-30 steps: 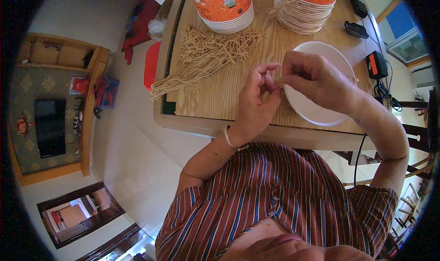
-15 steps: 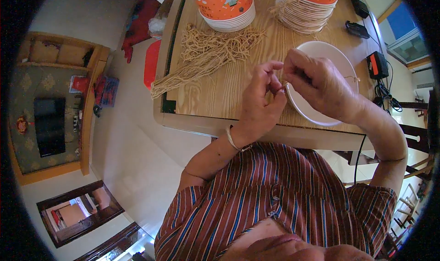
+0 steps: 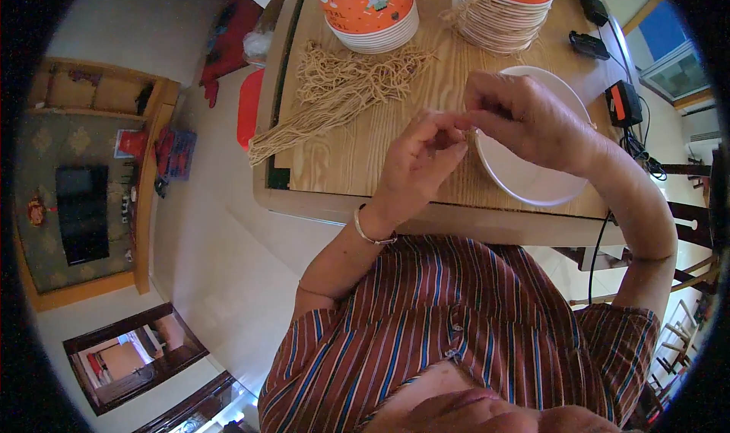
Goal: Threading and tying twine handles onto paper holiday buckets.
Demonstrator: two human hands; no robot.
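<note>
L hand (image 3: 418, 161) shifted left, R hand (image 3: 532, 125) over wht bowl (image 3: 518, 180); fingers curled, can't tell if pinching sth.

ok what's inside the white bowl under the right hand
Bare white surface shows inside the white bowl; the part covered by the right hand cannot be seen.

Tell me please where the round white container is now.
In the head view, the round white container is right of centre on the wooden table, partly hidden by the right hand, left of the orange-and-black box.

Dark lettering (image 3: 334, 21) stands on the left orange tub (image 3: 372, 7); partly blurred.
</note>
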